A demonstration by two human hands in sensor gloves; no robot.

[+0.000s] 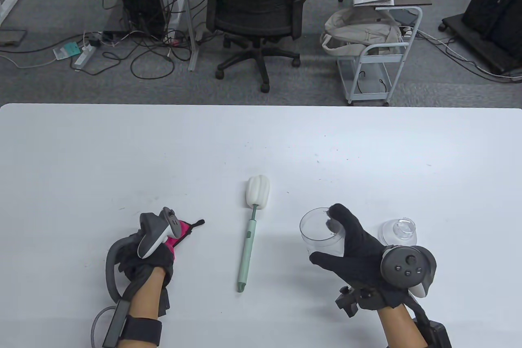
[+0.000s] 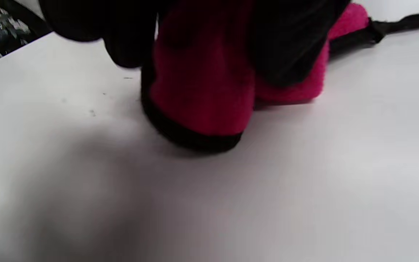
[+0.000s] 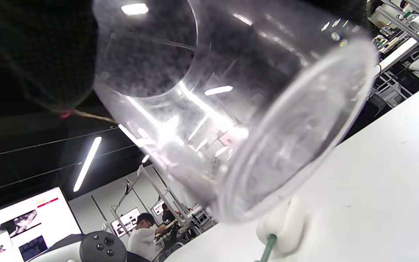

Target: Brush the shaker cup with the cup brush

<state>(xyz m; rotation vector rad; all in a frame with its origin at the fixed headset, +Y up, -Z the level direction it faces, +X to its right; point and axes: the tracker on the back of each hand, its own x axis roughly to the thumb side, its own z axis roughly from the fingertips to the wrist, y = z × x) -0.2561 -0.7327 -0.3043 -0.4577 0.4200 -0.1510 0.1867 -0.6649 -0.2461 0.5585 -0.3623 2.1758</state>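
Note:
A clear shaker cup (image 1: 320, 233) is held by my right hand (image 1: 350, 248), which grips its side; the cup tilts with its open mouth toward the left. In the right wrist view the cup (image 3: 231, 109) fills the frame, lifted off the table. The cup brush (image 1: 253, 225), white sponge head and pale green handle, lies on the table between my hands; its head (image 3: 286, 225) shows below the cup. My left hand (image 1: 144, 256) rests on a pink cloth with black trim (image 1: 179, 233), which in the left wrist view (image 2: 202, 94) lies bunched under the gloved fingers (image 2: 289, 40).
The clear lid (image 1: 399, 230) of the cup sits on the table just right of my right hand. The white table (image 1: 261, 148) stretches far ahead. An office chair (image 1: 257, 9) and a cart (image 1: 375, 54) stand beyond its far edge.

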